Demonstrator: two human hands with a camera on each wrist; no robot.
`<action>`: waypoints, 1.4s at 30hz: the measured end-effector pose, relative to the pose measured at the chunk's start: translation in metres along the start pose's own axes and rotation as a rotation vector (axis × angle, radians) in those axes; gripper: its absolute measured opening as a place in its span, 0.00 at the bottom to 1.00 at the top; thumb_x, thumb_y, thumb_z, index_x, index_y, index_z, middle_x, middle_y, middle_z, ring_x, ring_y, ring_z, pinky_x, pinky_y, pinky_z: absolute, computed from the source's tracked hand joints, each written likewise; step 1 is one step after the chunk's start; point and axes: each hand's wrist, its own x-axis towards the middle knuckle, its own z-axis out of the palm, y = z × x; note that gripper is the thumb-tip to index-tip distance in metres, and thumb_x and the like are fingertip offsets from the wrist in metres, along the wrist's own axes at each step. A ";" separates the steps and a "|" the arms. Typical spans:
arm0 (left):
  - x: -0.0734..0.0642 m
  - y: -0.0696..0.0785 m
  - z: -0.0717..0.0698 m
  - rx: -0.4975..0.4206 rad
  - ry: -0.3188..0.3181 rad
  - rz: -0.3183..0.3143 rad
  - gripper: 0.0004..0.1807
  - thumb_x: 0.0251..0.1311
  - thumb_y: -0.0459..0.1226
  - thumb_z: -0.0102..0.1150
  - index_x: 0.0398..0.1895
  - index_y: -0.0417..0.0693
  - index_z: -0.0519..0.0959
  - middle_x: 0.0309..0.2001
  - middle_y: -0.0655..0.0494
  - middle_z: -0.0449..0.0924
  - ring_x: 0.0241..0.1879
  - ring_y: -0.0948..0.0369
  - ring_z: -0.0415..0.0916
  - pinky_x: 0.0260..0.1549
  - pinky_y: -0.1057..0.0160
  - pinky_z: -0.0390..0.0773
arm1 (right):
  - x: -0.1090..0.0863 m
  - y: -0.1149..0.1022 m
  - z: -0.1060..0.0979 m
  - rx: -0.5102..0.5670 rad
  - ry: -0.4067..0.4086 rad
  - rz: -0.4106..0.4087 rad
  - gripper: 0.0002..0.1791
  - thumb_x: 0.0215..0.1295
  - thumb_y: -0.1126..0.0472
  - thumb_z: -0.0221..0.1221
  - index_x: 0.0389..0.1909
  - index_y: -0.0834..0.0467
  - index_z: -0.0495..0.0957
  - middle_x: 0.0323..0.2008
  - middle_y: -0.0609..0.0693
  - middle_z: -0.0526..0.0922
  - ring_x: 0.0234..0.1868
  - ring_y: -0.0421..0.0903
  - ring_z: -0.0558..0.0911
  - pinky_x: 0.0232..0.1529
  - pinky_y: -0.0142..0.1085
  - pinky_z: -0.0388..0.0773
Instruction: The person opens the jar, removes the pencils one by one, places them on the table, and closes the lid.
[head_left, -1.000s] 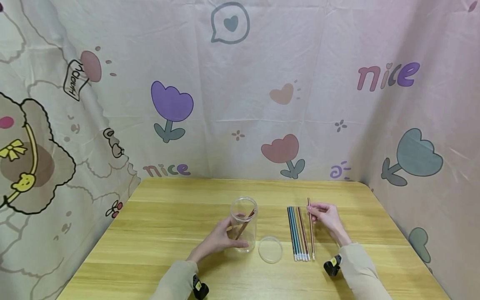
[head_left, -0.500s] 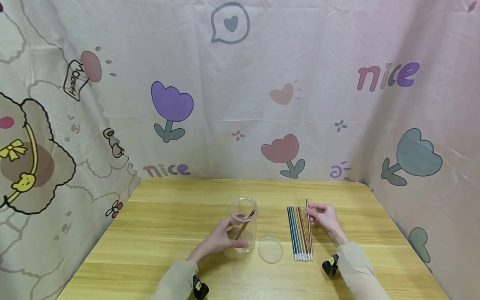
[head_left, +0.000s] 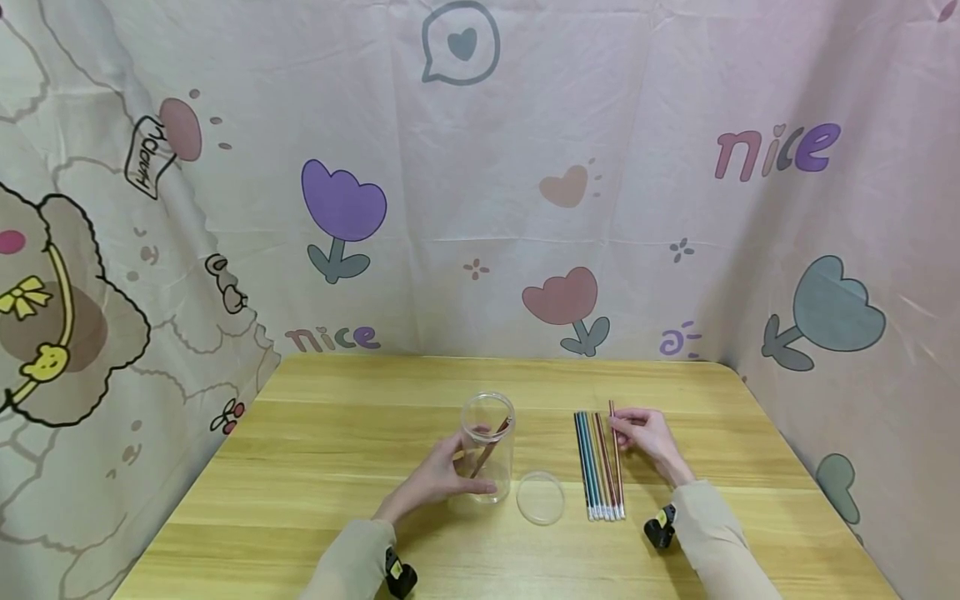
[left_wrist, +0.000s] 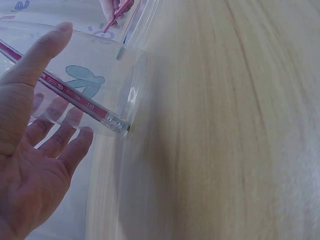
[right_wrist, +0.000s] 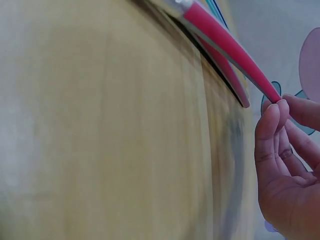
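While the left hand [head_left: 441,475] is curled around its wall, with the thumb in front, one clear cylindrical jar [head_left: 504,477] is held upright on the tabletop [head_left: 337,417]. One pencil [head_left: 490,451] can be seen leaning inside; it is finished in red with silver stripes, and its ferrule end is set at the base. Just right of the jar, one clear round lid [head_left: 541,498] is laid flat. Further right, at least five pencils are arranged in a row [head_left: 595,471], coloured dark, teal, gold and red, with their white eraser ends aligned on the near side; the exact count cannot be told. Beside them, one red pencil [head_left: 617,463] is pinched near its far, raised end between the right hand's [head_left: 647,433] thumb and fingers.
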 end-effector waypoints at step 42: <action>0.001 0.001 0.000 -0.014 0.003 -0.014 0.41 0.46 0.38 0.80 0.67 0.47 0.72 0.70 0.47 0.72 0.68 0.43 0.71 0.71 0.37 0.69 | 0.011 0.011 0.009 -0.182 0.021 -0.003 0.19 0.64 0.67 0.65 0.50 0.77 0.77 0.28 0.53 0.86 0.21 0.38 0.79 0.20 0.28 0.82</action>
